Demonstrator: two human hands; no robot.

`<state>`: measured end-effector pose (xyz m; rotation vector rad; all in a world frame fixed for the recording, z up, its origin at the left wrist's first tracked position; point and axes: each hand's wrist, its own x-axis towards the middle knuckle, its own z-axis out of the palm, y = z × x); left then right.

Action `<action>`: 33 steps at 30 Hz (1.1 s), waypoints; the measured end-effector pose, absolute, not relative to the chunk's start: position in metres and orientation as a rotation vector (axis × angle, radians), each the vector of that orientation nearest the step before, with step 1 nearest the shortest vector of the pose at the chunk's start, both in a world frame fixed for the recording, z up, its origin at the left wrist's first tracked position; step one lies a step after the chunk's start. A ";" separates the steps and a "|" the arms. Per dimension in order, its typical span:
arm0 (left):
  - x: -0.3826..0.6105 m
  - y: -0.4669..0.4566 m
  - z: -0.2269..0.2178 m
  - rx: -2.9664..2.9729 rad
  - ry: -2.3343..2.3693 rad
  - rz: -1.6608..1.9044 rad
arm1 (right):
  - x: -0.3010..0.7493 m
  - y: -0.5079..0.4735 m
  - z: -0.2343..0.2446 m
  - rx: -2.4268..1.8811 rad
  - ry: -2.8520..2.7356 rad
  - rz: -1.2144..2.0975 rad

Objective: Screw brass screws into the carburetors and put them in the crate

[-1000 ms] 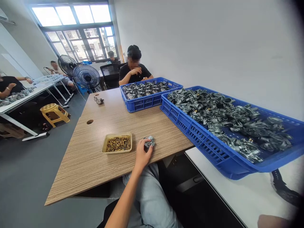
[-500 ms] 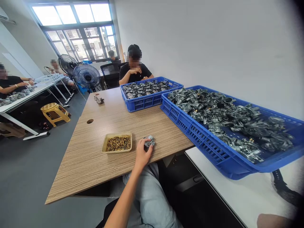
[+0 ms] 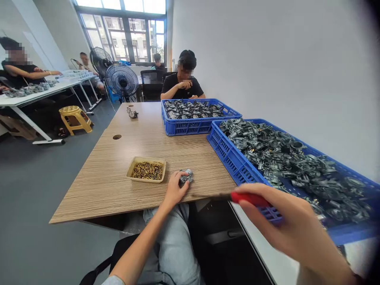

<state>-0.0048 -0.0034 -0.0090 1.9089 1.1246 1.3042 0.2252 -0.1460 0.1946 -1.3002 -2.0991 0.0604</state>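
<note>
My left hand (image 3: 174, 189) rests on the wooden table (image 3: 113, 178) near its front edge, fingers closed around a small grey metal part (image 3: 186, 176). Just left of it sits a shallow beige tray (image 3: 145, 170) of brass screws. My right hand (image 3: 285, 221) is raised in the lower right foreground, blurred by motion, gripping a red-handled tool (image 3: 247, 198) that points left toward the metal part.
Two blue crates of grey metal castings stand to the right, the near blue crate (image 3: 237, 166) and the far blue crate (image 3: 190, 126). A person in black (image 3: 182, 83) sits at the far end. A loose part (image 3: 132, 114), fans, a yellow stool (image 3: 75, 118) and other workers lie beyond.
My right hand has come into view from the lower right holding the red-handled tool. The view has swung left and down. My left hand stays on the metal part.
</note>
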 end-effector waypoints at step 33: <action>-0.003 -0.003 -0.007 1.932 1.140 1.290 | 0.222 -0.089 0.147 -1.259 -2.369 0.230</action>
